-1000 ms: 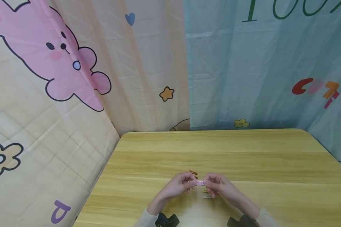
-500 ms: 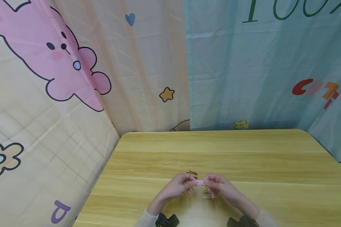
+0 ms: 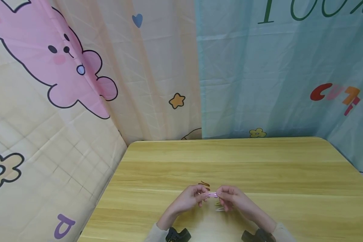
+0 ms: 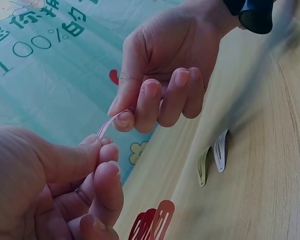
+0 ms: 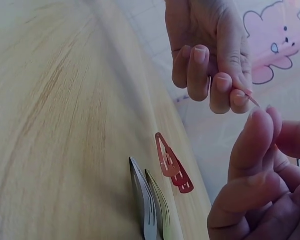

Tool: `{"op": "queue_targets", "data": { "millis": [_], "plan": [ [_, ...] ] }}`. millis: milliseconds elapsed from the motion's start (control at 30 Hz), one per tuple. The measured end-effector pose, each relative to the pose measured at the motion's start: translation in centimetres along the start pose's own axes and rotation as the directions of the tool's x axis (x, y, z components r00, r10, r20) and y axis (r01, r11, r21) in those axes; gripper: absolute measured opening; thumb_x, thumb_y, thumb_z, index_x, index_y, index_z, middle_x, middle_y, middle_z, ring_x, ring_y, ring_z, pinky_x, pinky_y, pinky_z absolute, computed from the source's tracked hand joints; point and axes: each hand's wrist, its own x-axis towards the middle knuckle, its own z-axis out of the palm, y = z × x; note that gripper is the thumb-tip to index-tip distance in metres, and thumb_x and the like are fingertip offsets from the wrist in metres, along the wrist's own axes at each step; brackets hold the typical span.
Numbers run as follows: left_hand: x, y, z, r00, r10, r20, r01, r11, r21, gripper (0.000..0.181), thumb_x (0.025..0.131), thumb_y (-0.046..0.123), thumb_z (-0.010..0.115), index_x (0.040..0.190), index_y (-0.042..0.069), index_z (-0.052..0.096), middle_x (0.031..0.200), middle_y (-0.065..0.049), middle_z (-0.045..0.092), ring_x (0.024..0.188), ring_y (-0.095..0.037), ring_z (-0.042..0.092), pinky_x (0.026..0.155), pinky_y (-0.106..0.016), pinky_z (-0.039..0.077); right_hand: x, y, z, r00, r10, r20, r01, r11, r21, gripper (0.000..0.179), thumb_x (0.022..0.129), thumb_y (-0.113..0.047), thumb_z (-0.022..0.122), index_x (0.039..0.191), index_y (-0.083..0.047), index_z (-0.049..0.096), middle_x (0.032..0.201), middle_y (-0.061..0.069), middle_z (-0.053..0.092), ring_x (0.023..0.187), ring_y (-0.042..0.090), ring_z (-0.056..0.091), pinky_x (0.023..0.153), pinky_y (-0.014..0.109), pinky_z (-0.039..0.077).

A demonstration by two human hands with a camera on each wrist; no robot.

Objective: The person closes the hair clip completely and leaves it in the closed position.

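Note:
A small pink snap hair clip (image 3: 212,195) is stretched between my two hands above the table. My left hand (image 3: 191,197) pinches one end between thumb and forefinger. The opposite end is pinched by my right hand (image 3: 233,197). In the left wrist view the clip (image 4: 108,124) looks like a thin, slightly bowed strip, its ends hidden by fingertips. Below the hands lie a whitish-grey clip (image 4: 220,151) and a yellow-green clip (image 4: 203,167), side by side. Red and orange clips (image 5: 168,157) overlap in a little fan beyond them.
The wooden table (image 3: 275,168) has rounded far corners and reaches the printed curtains (image 3: 239,74) behind it. Another curtain, with a pink bear (image 3: 69,67), hangs along the left side. Dark wrist cameras (image 3: 178,234) sit at both wrists.
Both hands keep their pinch on the pink hair clip in nearly the same spot. Slightly more of the reddish clips shows behind the left hand.

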Motion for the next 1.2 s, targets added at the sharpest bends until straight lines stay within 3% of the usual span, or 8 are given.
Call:
{"op": "queue_targets", "data": {
  "millis": [233,500,733,967,1200],
  "plan": [
    [-0.1,0.0,0.0,0.999,0.006,-0.04,-0.004,0.999,0.032,0.009,0.094,0.009,0.058,0.093,0.003,0.064,0.078,-0.01,0.061,0.057,-0.013,0.051,0.051,-0.023,0.039,0.1,-0.2,0.1,0.997,0.05,-0.066,-0.054,0.997,-0.063,0.035,0.099,-0.019,0.05,0.106,0.016,0.05,0.076,0.01,0.057,0.055,0.009,0.051,0.049,0.019,0.038],
    [-0.1,-0.2,0.0,0.997,-0.005,-0.073,0.01,0.998,0.068,0.008,0.093,0.01,0.06,0.09,0.004,0.065,0.076,-0.004,0.06,0.056,-0.014,0.052,0.051,-0.026,0.042,0.0,0.1,0.3,0.973,0.1,-0.208,-0.131,0.981,-0.143,0.027,0.094,-0.022,0.06,0.1,0.003,0.059,0.069,0.008,0.055,0.052,0.012,0.048,0.047,0.021,0.038],
    [0.0,-0.4,-0.1,0.996,-0.007,-0.084,0.014,0.997,0.08,0.009,0.092,0.012,0.063,0.088,0.004,0.066,0.075,-0.004,0.061,0.055,-0.015,0.052,0.048,-0.022,0.04,0.1,0.0,0.2,0.969,0.106,-0.224,-0.141,0.979,-0.146,0.027,0.093,-0.023,0.061,0.098,0.003,0.059,0.069,0.008,0.054,0.054,0.012,0.049,0.047,0.02,0.038],
    [0.0,-0.5,-0.7,0.997,0.001,-0.075,0.011,0.989,0.15,0.019,0.093,0.019,0.063,0.084,0.003,0.066,0.076,-0.007,0.064,0.056,-0.029,0.057,0.045,-0.02,0.037,0.1,-0.1,-0.3,0.962,0.123,-0.245,-0.153,0.982,-0.107,0.026,0.093,-0.018,0.06,0.1,0.007,0.058,0.07,0.006,0.054,0.056,0.013,0.051,0.051,0.023,0.043],
    [0.1,-0.8,-1.6,0.994,-0.014,-0.105,0.035,0.978,0.203,0.025,0.093,0.023,0.062,0.085,0.0,0.066,0.074,-0.001,0.061,0.059,-0.032,0.059,0.047,-0.022,0.039,0.2,-0.1,-0.6,0.941,0.145,-0.304,-0.191,0.973,-0.127,0.027,0.093,-0.017,0.06,0.1,0.009,0.058,0.063,0.002,0.048,0.051,0.012,0.042,0.047,0.023,0.036]
  ]
}}
